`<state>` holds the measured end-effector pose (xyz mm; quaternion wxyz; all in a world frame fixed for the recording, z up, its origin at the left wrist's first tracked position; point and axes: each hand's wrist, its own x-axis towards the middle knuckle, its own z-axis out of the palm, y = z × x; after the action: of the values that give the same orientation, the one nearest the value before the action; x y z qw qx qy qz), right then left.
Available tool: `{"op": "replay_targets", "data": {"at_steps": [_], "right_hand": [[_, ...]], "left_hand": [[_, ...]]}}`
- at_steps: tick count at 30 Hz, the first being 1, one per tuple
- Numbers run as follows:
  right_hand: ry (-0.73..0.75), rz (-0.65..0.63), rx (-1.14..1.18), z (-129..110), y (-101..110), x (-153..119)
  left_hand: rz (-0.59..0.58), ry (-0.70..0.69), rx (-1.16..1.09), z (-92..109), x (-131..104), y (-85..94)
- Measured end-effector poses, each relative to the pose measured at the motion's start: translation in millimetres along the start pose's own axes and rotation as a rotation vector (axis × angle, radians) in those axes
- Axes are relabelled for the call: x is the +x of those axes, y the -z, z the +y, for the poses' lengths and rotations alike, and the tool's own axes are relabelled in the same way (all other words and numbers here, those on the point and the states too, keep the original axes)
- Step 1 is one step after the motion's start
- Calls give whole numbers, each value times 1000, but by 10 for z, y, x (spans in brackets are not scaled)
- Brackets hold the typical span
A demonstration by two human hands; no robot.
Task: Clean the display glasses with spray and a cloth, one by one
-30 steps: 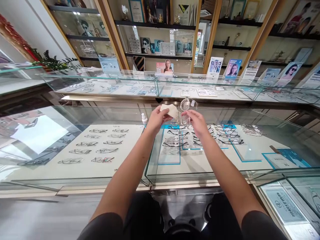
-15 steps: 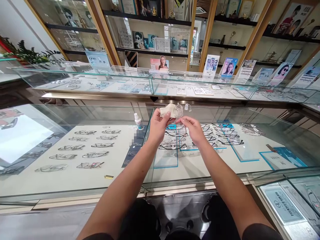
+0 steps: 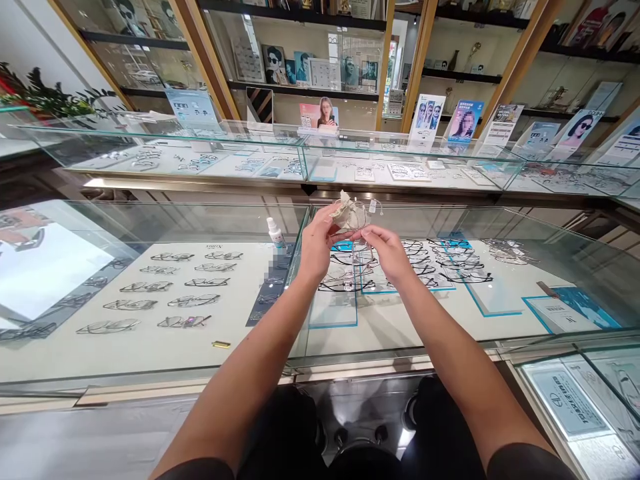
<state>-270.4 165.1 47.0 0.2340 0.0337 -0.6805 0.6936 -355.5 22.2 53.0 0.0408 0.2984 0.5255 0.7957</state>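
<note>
My left hand [image 3: 319,233] is closed on a cream cloth [image 3: 344,211], which is bunched against a lens of a pair of thin-framed eyeglasses [image 3: 367,255]. The fingers of my right hand [image 3: 387,243] pinch the same eyeglasses by their near part, close to the left fingertips. A small white tag [image 3: 373,206] hangs by a string beside the far lens. Both hands are held above the glass counter, over rows of dark-rimmed eyeglasses [image 3: 345,287]. Part of the frame is hidden behind the fingers and cloth.
A white spray bottle [image 3: 275,233] stands left of my hands. Rows of eyeglasses [image 3: 173,287] lie inside the glass counter [image 3: 165,371] at left. A second display case [image 3: 250,188] with upright advertising cards [image 3: 427,120] runs behind it. Shelves line the wall.
My left hand has turned and brought the cloth from beside the lens to bunch over it. My right hand keeps its pinch on the eyeglasses. The view has tipped slightly downward.
</note>
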Motion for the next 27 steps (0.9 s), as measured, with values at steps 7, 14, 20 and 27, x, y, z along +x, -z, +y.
{"op": "replay_targets", "data": {"at_steps": [7,14,20,27], "right_hand": [[-7,1,21,18,-11,-6],[-4,-38,41,75,-6,-2],[6,-93,64,54,-10,-14],[10,-169,87,56,32,-7]], "left_hand": [[-8,-31,22,-8,-14,-3],[58,-53,23,-47,18,-11],[44,-60,-115,-83,44,-12],[-102,127,-121,-90,76,49]]}}
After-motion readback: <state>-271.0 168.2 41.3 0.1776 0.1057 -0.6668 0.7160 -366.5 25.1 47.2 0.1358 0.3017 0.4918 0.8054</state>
